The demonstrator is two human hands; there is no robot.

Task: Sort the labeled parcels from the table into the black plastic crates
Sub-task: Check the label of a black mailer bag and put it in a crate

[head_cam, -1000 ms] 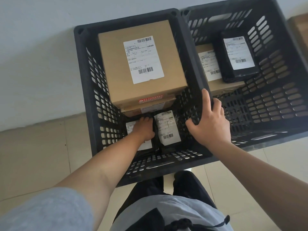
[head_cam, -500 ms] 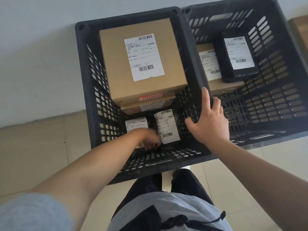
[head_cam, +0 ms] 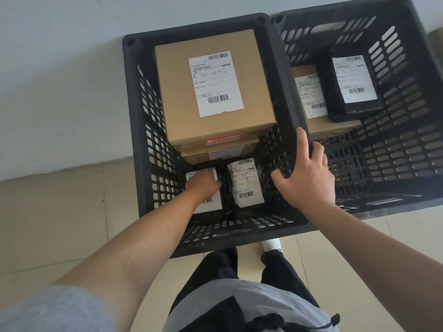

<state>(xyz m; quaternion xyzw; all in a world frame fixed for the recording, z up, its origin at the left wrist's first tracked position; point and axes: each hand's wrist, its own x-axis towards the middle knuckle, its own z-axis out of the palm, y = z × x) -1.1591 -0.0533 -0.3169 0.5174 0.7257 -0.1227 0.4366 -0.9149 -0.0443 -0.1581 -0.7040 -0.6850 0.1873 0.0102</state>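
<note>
Beige tiled floor by a pale wall, two black crates [head_cam: 134,130], left hand [head_cam: 202,184] pressing flat on a black parcel [head_cam: 206,200] inside the left one, right hand [head_cam: 309,180] gripping the shared rim, cardboard box [head_cam: 259,92] with barcoded label, print too small to read.

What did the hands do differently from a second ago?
The left hand pulled back toward the crate's near wall, then slid forward again; it now lies on the left black parcel, covering the top of its label. Whether it grips is unclear. The right hand stayed on the left crate's rim. The boxes and other parcels did not move.
</note>
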